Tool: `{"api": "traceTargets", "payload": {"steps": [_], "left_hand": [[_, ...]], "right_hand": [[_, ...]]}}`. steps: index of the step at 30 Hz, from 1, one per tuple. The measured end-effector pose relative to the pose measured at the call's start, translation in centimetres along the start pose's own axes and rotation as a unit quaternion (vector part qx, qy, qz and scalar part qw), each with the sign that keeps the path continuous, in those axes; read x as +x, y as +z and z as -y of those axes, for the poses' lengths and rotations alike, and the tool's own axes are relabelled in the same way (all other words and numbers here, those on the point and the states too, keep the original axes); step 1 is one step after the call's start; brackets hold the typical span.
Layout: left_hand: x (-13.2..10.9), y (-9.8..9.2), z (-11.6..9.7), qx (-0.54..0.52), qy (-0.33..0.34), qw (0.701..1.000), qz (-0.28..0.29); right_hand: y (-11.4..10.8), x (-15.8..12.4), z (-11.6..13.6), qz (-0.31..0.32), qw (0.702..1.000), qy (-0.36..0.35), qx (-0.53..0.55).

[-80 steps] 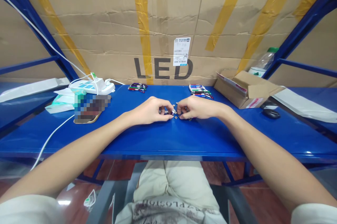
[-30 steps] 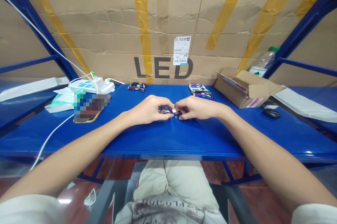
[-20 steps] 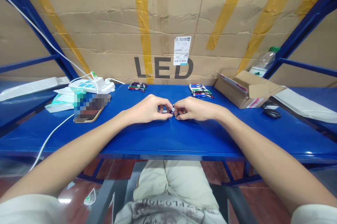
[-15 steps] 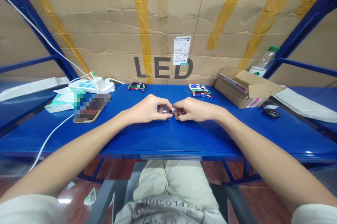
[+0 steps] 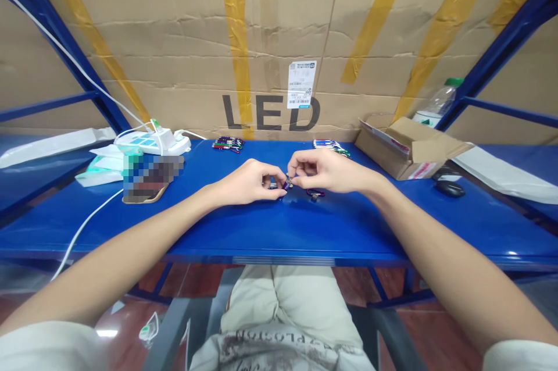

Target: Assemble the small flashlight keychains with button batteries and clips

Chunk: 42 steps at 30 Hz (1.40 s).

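My left hand [image 5: 257, 182] is closed round a small shiny purple tube [image 5: 285, 185], mostly hidden by the fingers. The thumb and forefinger of my right hand [image 5: 325, 170] pinch a tiny metallic piece [image 5: 290, 182] right at the tube's end; whether it is joined to the tube I cannot tell. Below my right hand, a dark purple-red piece with a metal clip [image 5: 314, 193] lies on the blue table [image 5: 261, 231]. Behind the hands are two rows of small coloured metal tubes: a left bundle [image 5: 228, 143] and a right bundle [image 5: 329, 144], the latter partly covered by my right hand.
An open cardboard box [image 5: 410, 147] and a black mouse [image 5: 449, 187] stand at the right, a plastic bottle [image 5: 440, 100] behind them. At the left are a phone [image 5: 152, 182], a white power strip [image 5: 142, 140] and a green-white packet [image 5: 104, 167]. A large cardboard sheet [image 5: 183, 57] closes off the back.
My right hand has lifted slightly up and to the right, its fingertips now on the tiny metallic piece. The clip piece beneath it has come into view. My left hand stays almost in place.
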State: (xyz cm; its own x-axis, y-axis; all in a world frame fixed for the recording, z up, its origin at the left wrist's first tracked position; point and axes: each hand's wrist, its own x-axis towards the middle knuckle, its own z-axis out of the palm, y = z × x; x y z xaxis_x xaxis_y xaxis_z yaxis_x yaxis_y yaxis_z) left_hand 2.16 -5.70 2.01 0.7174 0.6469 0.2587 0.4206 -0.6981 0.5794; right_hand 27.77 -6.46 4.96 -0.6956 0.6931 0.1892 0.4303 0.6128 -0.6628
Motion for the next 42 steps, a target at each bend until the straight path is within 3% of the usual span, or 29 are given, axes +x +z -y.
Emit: {"api": "traceTargets", "payload": {"steps": [14, 20, 27, 34, 38, 42], "left_hand": [[-0.1, 0.1, 0.1, -0.006, -0.004, 1.000, 0.002], [0.0, 0.1, 0.0, -0.005, 0.014, 1.000, -0.003], [0.0, 0.1, 0.1, -0.009, 0.006, 1.000, 0.001], [0.0, 0.1, 0.2, -0.018, -0.006, 1.000, 0.007], [0.0, 0.0, 0.2, -0.017, -0.001, 1.000, -0.001], [0.0, 0.0, 0.1, -0.014, 0.007, 1.000, -0.004]], "right_hand": [[-0.1, 0.0, 0.1, 0.012, 0.999, -0.001, -0.032], [-0.6, -0.3, 0.5, -0.019, 1.000, -0.011, 0.003], [-0.7, -0.3, 0.6, 0.017, 0.999, -0.044, 0.020], [-0.8, -0.2, 0.4, 0.018, 0.999, -0.032, 0.002], [-1.4, -0.5, 0.3, 0.006, 1.000, 0.010, -0.016], [-2.5, -1.0, -0.1, 0.082, 0.993, 0.058, -0.061]]}}
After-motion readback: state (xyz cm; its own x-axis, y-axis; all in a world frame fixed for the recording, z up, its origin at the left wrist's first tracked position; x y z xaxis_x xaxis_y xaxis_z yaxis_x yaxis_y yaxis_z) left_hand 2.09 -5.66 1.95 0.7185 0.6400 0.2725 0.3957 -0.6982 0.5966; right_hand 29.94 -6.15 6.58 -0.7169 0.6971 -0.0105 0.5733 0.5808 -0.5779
